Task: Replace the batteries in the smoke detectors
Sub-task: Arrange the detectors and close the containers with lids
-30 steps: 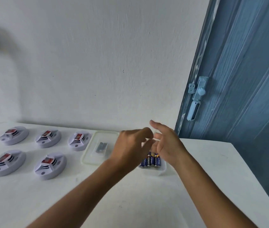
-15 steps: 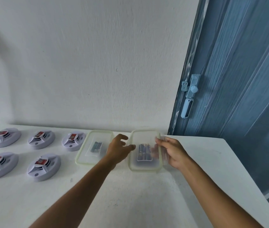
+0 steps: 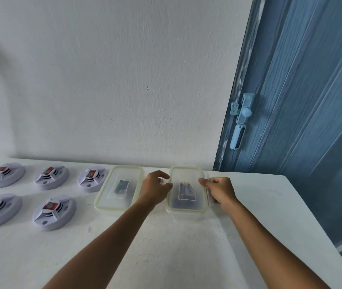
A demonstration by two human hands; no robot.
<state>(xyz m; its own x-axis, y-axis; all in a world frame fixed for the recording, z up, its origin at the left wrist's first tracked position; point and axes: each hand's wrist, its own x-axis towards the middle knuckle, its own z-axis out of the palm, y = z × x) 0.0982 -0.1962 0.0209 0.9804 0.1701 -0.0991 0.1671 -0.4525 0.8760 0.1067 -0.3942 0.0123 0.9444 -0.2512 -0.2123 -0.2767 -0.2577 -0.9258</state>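
Now both forearms outstretched, left hand (image 3: 155, 188) and right hand (image 3: 220, 189) fingers curled, gripping lidded container (image 3: 186, 207) sides

Five round white smoke detectors (image 3: 51, 177) lie flat on the white surface (image 3: 166, 247), three in a back row and two in front, each with a red patch on top. Right of them sit two clear lidded boxes: the left box (image 3: 118, 188) holds dark batteries (image 3: 121, 186), the right box (image 3: 187, 189) blue ones (image 3: 186, 190).
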